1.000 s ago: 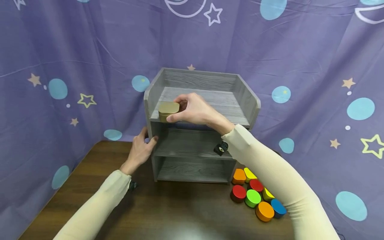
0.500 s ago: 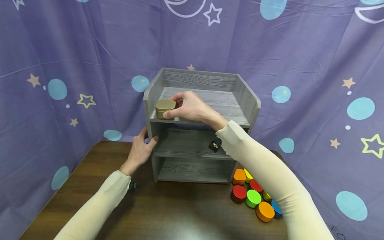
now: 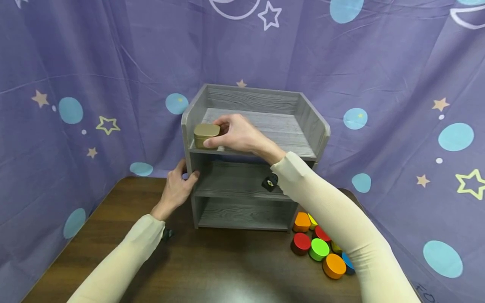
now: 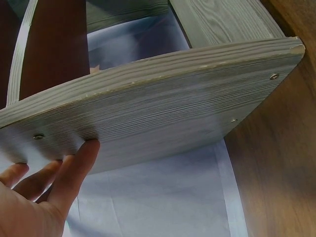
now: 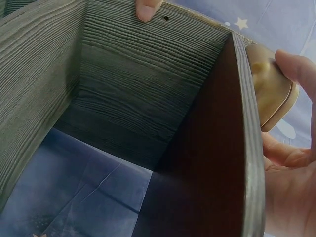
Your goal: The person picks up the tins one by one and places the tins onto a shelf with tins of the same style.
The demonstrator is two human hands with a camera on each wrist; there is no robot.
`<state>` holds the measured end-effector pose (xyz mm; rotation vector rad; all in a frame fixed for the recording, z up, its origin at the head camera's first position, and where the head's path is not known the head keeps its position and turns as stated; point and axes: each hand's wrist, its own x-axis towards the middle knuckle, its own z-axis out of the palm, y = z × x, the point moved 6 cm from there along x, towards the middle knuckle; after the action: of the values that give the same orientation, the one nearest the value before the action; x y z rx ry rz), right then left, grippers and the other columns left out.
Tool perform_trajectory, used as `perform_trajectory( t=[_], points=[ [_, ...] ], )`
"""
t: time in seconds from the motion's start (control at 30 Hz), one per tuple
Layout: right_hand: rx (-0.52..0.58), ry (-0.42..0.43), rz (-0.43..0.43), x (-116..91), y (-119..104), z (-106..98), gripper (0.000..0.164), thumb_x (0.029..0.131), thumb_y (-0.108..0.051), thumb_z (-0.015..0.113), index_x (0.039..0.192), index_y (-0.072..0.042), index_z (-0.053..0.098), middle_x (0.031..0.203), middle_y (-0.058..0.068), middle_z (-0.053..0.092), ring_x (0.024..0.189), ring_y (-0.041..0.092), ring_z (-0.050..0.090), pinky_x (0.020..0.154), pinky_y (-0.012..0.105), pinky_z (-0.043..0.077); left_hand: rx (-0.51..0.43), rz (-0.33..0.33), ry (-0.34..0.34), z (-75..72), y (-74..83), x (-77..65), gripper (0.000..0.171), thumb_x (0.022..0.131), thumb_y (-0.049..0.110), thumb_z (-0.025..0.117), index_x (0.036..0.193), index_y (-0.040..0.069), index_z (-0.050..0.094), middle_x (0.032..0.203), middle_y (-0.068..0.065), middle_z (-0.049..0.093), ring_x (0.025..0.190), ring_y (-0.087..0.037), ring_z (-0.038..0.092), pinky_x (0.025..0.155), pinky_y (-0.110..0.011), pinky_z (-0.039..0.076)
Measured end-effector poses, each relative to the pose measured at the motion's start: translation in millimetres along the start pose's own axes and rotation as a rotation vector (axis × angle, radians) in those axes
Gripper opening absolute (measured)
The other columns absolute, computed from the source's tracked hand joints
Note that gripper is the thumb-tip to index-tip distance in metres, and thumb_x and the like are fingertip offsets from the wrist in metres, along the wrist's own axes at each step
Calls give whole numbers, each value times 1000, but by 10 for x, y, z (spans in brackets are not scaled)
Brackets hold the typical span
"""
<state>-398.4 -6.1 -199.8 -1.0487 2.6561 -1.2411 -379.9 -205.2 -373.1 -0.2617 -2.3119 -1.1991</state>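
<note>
A gold lidded tin [image 3: 205, 134] is at the left front corner of the top tier of a grey wood-grain shelf unit [image 3: 227, 212]. My right hand [image 3: 240, 135] pinches the tin from its right side, thumb at the front and fingers behind. The right wrist view has the tin [image 5: 270, 91] beside the edge of the top board. On the unit's left side panel [image 4: 163, 103], my left hand [image 3: 175, 190] grips with its fingertips against the outer face. Its thumb [image 5: 147, 10] presses the inner face near the front edge.
Several coloured blocks stand on the brown wooden table [image 3: 227, 269] at the unit's right, among them a red block [image 3: 301, 243], a green block [image 3: 319, 249] and an orange block [image 3: 334, 266]. A purple patterned curtain [image 3: 144, 50] hangs behind and beside the table.
My right hand has moved left and slightly back with the gold tin, toward the unit's left side wall. My left hand has stayed on the panel.
</note>
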Motion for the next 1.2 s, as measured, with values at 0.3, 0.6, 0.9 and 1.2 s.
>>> perform_trajectory(
  t=[0.3,0.6,0.9,1.2],
  points=[
    [12,1,2,1,7,27,41,89,-30,90,121,-8,76,104,6,81,89,14,71,78,25,51,13,-6,5,5,-4,-16,38,99,32,64,124,4,62,117,-28,77,109,-45,73,92,-56,54],
    [-7,18,-4,23,-1,19,38,88,-32,90,116,-10,77,102,4,81,89,14,71,79,25,51,17,-2,10,9,5,-7,38,99,32,63,123,3,62,117,-28,77,109,-45,73,92,-57,54],
    [-7,30,5,32,-1,27,41,88,-33,90,120,-11,77,105,4,82,92,13,73,80,24,52,11,1,17,4,17,-9,40,98,32,65,125,2,63,116,-29,77,107,-45,72,91,-57,54],
    [-40,39,-10,51,-20,44,40,88,-35,90,118,-12,78,103,2,82,90,11,71,79,23,51,9,-7,9,4,-1,-12,41,99,32,63,129,3,62,118,-29,77,109,-44,72,93,-57,54]
  ],
)
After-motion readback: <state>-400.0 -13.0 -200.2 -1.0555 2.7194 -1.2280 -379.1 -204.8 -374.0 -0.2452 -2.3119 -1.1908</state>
